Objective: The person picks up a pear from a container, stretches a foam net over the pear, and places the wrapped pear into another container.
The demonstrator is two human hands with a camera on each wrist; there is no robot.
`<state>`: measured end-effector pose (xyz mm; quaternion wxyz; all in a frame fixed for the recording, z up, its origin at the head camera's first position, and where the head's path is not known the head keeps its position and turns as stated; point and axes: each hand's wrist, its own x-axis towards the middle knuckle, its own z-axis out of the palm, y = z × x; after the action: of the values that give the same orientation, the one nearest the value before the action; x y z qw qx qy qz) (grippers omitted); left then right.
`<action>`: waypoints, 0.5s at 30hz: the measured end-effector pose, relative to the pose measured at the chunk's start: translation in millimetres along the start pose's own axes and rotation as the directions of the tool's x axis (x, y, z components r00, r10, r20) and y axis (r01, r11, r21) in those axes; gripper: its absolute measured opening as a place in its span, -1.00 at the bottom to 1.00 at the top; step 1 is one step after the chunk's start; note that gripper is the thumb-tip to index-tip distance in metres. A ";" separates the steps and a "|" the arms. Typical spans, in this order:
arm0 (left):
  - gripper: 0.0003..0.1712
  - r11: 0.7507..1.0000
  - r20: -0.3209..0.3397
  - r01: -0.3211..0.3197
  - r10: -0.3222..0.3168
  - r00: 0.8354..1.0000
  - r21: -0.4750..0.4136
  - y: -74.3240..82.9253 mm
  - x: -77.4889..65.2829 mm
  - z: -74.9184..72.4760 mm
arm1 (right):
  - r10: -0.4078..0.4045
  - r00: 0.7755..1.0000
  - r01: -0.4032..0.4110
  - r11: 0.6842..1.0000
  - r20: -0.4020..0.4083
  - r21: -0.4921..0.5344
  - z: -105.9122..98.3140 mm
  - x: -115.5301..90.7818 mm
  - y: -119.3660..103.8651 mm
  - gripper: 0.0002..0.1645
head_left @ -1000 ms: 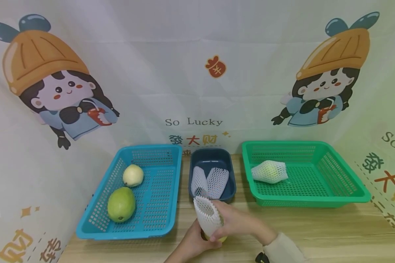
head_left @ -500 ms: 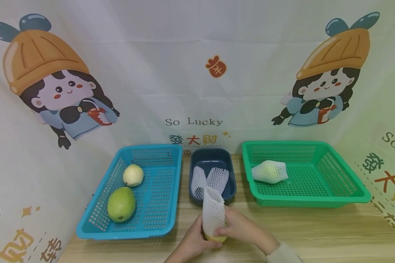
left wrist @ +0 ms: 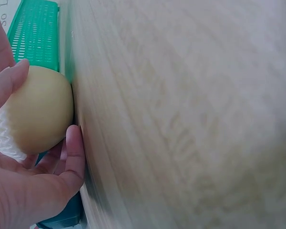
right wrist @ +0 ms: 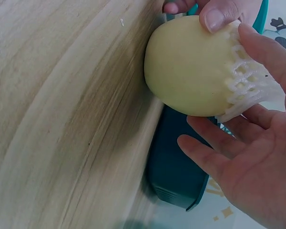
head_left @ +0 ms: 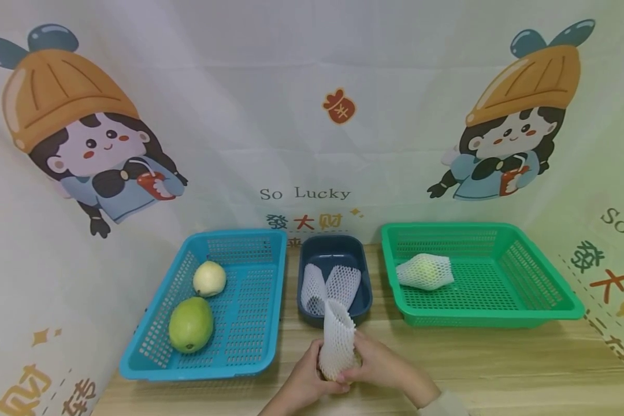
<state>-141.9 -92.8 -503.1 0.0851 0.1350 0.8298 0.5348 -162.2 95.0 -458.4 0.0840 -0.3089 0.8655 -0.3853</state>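
A pale yellow fruit [right wrist: 190, 67] sits low over the table, its upper part inside a white foam net sleeve [head_left: 338, 341] whose open end points up and away. My left hand [head_left: 308, 378] holds the fruit from the left, with thumb and fingers around it. In the left wrist view the fruit's bare rounded end [left wrist: 45, 107] faces the table, and some fingers of the left hand [left wrist: 33, 191] lie beneath its side. My right hand [head_left: 382, 364] grips the sleeve and fruit from the right; its thumb [right wrist: 262, 47] lies on the net's edge.
A dark blue container [head_left: 364, 271] behind the hands holds two foam sleeves [head_left: 343, 284]. The blue basket [head_left: 249, 370] at left bears a green fruit [head_left: 190, 325] and a smaller cream fruit [head_left: 210, 279]. At right, the green basket [head_left: 494, 315] contains a net-wrapped fruit [head_left: 425, 271].
The sleeve has turned from leaning left to more upright and has slid down, so less yellow shows below it. Both hands stay around the fruit, the right one having shifted slightly.
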 end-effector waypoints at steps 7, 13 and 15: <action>-0.06 1.000 0.009 -0.003 0.002 1.000 0.021 -1.7 0.2 -0.3 | 0.021 0.999 -0.023 0.998 0.048 0.050 0.2 -0.9 1.3 -0.15; 0.00 0.999 0.043 -0.017 0.019 0.999 -0.027 -1.9 0.4 -2.3 | -0.020 0.993 0.005 0.992 0.120 0.129 2.3 1.1 9.8 -0.26; 0.02 0.999 0.055 -0.026 0.028 0.998 -0.032 -1.8 0.6 -3.5 | -0.038 0.989 0.017 0.990 0.144 0.142 2.3 1.9 12.3 -0.26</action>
<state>-143.7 -96.3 -503.3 0.1027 0.1596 0.8167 0.5450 -168.5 98.7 -468.7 0.1635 -0.3415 0.8234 -0.4227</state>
